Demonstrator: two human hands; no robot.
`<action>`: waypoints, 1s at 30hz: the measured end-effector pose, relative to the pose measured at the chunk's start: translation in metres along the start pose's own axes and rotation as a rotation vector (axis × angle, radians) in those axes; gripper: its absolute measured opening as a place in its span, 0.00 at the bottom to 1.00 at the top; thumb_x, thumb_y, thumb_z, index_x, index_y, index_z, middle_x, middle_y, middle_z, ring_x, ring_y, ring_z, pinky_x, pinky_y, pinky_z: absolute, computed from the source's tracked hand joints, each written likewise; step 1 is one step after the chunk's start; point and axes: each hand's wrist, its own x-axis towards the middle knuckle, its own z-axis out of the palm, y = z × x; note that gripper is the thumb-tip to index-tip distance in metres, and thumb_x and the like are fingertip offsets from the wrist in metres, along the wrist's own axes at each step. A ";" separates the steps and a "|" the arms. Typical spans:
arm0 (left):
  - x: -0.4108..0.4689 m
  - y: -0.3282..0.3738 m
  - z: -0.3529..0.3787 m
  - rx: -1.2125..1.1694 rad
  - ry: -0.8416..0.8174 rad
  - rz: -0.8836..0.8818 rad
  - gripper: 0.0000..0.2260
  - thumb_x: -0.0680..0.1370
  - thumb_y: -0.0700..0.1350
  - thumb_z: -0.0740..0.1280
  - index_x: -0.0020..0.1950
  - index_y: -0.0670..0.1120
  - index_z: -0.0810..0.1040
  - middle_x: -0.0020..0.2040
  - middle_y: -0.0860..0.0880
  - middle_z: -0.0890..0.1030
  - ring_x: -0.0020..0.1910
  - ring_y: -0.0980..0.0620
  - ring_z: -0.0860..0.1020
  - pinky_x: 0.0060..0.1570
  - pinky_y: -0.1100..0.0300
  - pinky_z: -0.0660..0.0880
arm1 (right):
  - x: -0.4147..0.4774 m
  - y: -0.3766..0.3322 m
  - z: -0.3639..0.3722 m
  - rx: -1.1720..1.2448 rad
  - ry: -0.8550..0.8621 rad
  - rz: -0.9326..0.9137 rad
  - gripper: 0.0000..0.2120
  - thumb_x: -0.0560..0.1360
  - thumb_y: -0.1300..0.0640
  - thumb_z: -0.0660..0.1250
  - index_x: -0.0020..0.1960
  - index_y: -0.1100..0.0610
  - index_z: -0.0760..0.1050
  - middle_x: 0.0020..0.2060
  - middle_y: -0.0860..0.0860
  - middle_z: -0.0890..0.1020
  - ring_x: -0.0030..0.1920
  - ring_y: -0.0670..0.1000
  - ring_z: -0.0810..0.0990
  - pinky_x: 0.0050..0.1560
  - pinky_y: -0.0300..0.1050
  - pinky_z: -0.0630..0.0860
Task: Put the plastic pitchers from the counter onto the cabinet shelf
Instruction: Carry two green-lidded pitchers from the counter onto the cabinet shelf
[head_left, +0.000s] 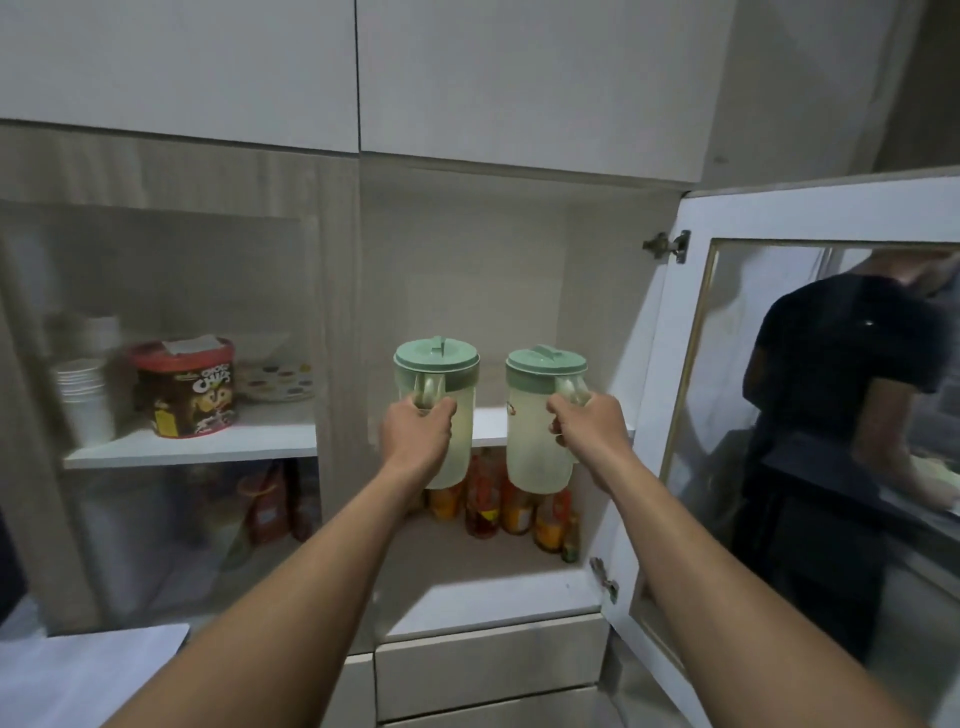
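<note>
Left hand: the left hand (420, 427), centre of the frame, has its fingers curled tight round the handle of the left pitcher (441, 410).
Right hand: the right hand (587, 423), just right of centre, has its fingers wrapped shut round the handle of the right pitcher (535, 415).
Left pitcher: pale translucent body, green lid, upright, held up in front of the shelf edge; its base hangs below shelf level.
Right pitcher: same make, upright, beside the other and apart from it, base also below the shelf edge.
Shelf: the white cabinet shelf (488, 426) shows between the two pitchers, inside the open middle compartment.
Below the shelf: bottles (511, 512) with orange and red labels stand in the lower compartment.
Door: the open cabinet door (675, 322) swings out at the right of the frame, its glass reflecting a person in a dark shirt.
Left compartment: behind a closed glass door, a cereal tub (187, 387) and stacked white cups (85, 395).
</note>
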 end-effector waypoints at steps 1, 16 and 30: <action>0.013 -0.004 0.009 -0.005 -0.005 0.003 0.08 0.73 0.45 0.66 0.38 0.42 0.79 0.31 0.47 0.78 0.33 0.48 0.76 0.37 0.54 0.73 | 0.014 0.003 0.002 0.002 0.009 -0.001 0.06 0.74 0.56 0.68 0.41 0.58 0.80 0.32 0.54 0.82 0.37 0.54 0.80 0.46 0.54 0.79; 0.213 -0.038 0.115 -0.027 -0.053 -0.023 0.14 0.68 0.51 0.66 0.39 0.40 0.80 0.30 0.47 0.77 0.32 0.46 0.75 0.37 0.53 0.72 | 0.220 0.019 0.046 0.046 0.062 -0.013 0.05 0.73 0.55 0.68 0.42 0.56 0.80 0.31 0.50 0.80 0.34 0.50 0.79 0.42 0.50 0.77; 0.416 -0.149 0.242 0.064 0.043 -0.122 0.19 0.65 0.56 0.64 0.44 0.44 0.82 0.44 0.40 0.85 0.44 0.39 0.83 0.49 0.45 0.80 | 0.480 0.130 0.130 0.058 0.064 0.034 0.10 0.77 0.58 0.67 0.37 0.57 0.80 0.33 0.53 0.83 0.34 0.53 0.80 0.40 0.51 0.77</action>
